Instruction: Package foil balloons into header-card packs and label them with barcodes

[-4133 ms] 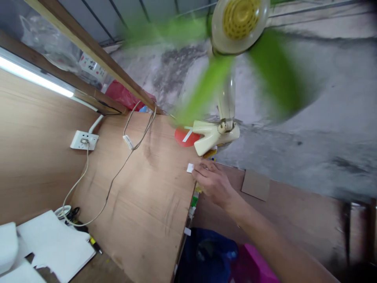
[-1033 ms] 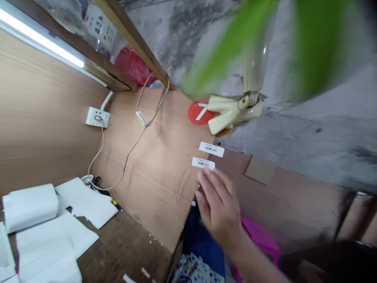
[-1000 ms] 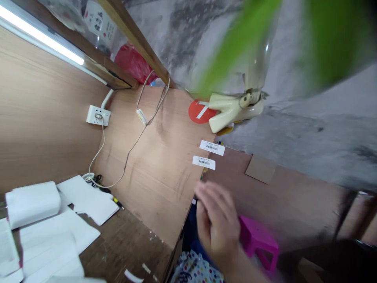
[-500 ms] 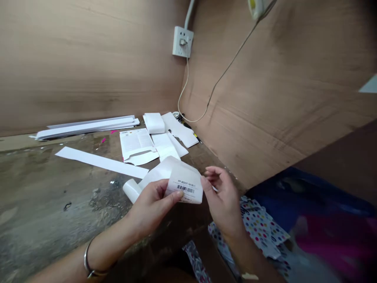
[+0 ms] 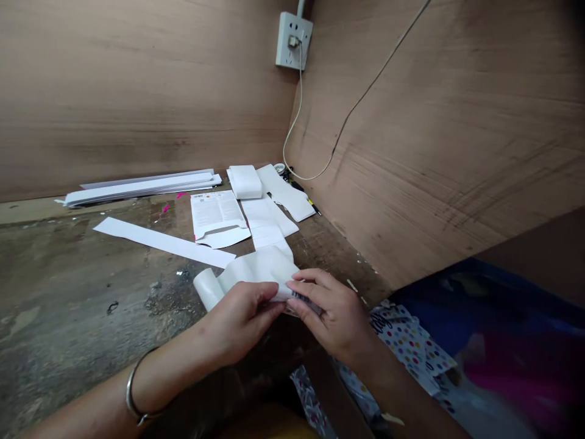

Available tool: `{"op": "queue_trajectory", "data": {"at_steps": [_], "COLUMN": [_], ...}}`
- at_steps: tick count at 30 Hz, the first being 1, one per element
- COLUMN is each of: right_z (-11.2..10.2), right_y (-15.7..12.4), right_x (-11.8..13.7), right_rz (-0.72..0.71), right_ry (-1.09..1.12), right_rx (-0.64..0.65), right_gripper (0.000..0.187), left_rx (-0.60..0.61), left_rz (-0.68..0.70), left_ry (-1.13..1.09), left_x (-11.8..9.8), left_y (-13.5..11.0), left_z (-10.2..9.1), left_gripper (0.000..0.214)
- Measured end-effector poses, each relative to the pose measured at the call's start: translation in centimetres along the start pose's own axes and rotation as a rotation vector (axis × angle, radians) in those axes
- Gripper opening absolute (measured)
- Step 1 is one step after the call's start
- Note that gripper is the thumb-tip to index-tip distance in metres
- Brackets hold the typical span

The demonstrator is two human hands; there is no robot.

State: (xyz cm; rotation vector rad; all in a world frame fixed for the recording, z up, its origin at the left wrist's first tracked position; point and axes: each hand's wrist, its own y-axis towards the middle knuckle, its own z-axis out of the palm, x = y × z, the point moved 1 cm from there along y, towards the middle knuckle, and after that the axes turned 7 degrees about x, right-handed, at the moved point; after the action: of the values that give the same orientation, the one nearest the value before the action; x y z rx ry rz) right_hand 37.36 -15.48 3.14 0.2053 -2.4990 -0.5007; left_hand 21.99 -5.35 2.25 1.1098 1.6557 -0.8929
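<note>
A strip of white barcode labels [image 5: 258, 266] lies bent in front of me, its near end lifted above the table. My left hand [image 5: 242, 320], with a metal bangle on the wrist, pinches that end between thumb and fingers. My right hand [image 5: 336, 314] is closed on the same end from the right, thumb and fingers against it. Part of a printed barcode shows between the right fingers; the rest of the print is hidden. To the left of my left hand the strip curls into a rolled part [image 5: 208, 289].
Behind the strip lie a printed white envelope [image 5: 217, 213] and a folded white stack [image 5: 245, 182]. Long white strips [image 5: 141, 190] lie by the back wall, and a single paper strip [image 5: 159, 242] nearer. A cable hangs from the wall socket [image 5: 295, 39]. Dotted bags [image 5: 411, 338] sit low at right.
My right hand has moved in from the label's right edge and closed on it. The label end has tipped, so its printed face is mostly hidden. The view has shifted slightly.
</note>
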Motion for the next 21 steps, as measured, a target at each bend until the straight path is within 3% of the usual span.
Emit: {"op": "queue_trajectory", "data": {"at_steps": [4, 9, 15, 21], "right_z": [-0.3, -0.4, -0.2, 0.7], "right_y": [0.1, 0.0, 0.0, -0.3], "right_x": [-0.1, 0.0, 0.1, 0.1], "right_rz": [0.014, -0.005, 0.100, 0.166], "right_ry": [0.009, 0.067, 0.200, 0.312], "right_rx": [-0.105, -0.029, 0.018, -0.096], "right_gripper": [0.025, 0.023, 0.015, 0.014], "left_rx": [-0.071, -0.017, -0.022, -0.050], "left_rz": [-0.032, -0.006, 0.035, 0.071], "left_ry": [-0.129, -0.462, -0.262, -0.161], "left_x": [0.2, 0.1, -0.2, 0.0], "left_y": [0.5, 0.7, 0.3, 0.4], "left_z": [0.3, 0.4, 0.3, 0.6], "left_gripper": [0.022, 0.025, 0.024, 0.023]}}
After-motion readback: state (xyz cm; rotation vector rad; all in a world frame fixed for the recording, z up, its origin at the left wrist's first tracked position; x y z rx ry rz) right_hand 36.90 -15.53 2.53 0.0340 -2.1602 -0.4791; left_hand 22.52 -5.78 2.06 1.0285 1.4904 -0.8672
